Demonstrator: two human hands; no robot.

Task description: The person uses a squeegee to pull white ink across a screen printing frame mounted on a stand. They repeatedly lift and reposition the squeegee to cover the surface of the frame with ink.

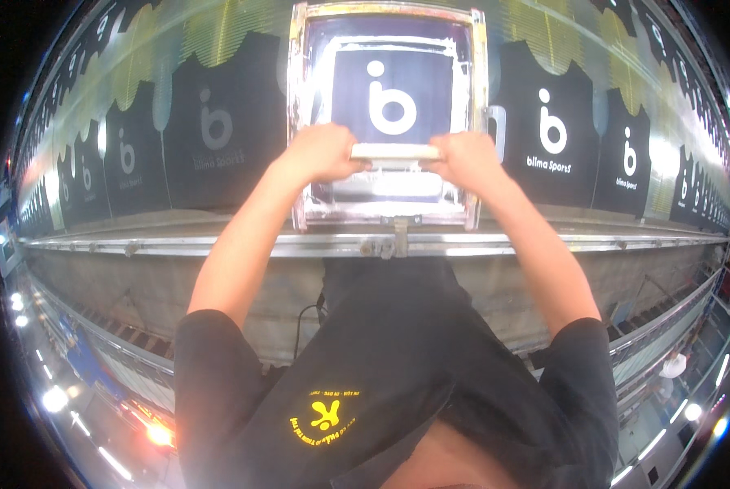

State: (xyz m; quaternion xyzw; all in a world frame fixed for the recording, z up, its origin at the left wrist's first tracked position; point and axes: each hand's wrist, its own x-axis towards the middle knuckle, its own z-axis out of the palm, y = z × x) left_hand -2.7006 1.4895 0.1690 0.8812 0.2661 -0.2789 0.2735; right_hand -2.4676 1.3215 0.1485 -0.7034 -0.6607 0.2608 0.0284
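Note:
Both hands are closed on a long pale squeegee (393, 151) lying across a screen-printing frame (385, 10) with metal, ink-smeared edges. My left hand (322, 153) grips its left end and my right hand (464, 157) its right end. Above the squeegee, a dark square area of the screen shows a white logo (391, 108). White smears line the inside of the frame. The squeegee's blade is hidden beneath the handle and my fingers.
Dark cut garment pieces with printed logos (524, 98) lie on boards in long rows to either side (194, 179). A metal rail (544, 243) runs along the table's near edge, with a clamp (400, 232) below the frame. A pale, indistinct shape (673, 365) sits far right.

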